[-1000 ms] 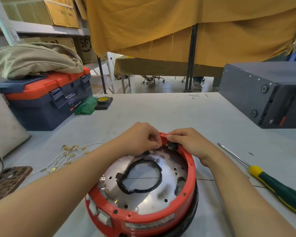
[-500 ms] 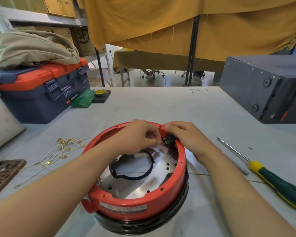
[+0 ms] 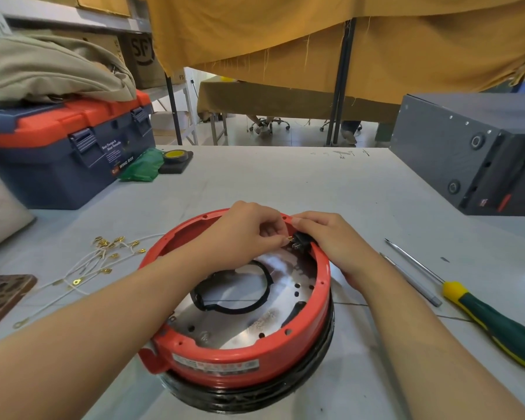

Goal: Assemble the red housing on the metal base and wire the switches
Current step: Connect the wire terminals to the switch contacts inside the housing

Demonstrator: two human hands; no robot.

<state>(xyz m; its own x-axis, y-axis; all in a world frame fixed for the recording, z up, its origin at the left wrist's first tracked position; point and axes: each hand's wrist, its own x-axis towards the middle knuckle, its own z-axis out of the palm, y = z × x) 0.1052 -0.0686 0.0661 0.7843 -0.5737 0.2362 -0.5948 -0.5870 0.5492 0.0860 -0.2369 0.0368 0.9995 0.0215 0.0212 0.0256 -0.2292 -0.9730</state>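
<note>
The red housing [image 3: 246, 356] is seated on the round metal base [image 3: 273, 304], and the assembly rests on a black ring on the grey table [image 3: 285, 183], directly in front of the person. At the far rim of the housing a black switch [image 3: 300, 242] is set into the wall, its brass terminals facing inward. A small brass connector [image 3: 289, 238] is pinched between the curled fingertips of the left hand [image 3: 243, 234] and is held just at those terminals; the wire behind it is hidden by the hand. The housing wall beside the switch is gripped by the right hand [image 3: 334, 241], whose fingers are wrapped over the rim. The step in hand appears to be the pushing of a terminal onto a switch blade; it would best be done with the connector kept square to the blade and the switch braced from outside, so that it is not driven out of its opening. Left of the housing, white leads with brass terminals [image 3: 103, 259] lie loose; to its right lie a green-handled screwdriver [image 3: 479, 307] and a slim grey tool [image 3: 409, 278].
</note>
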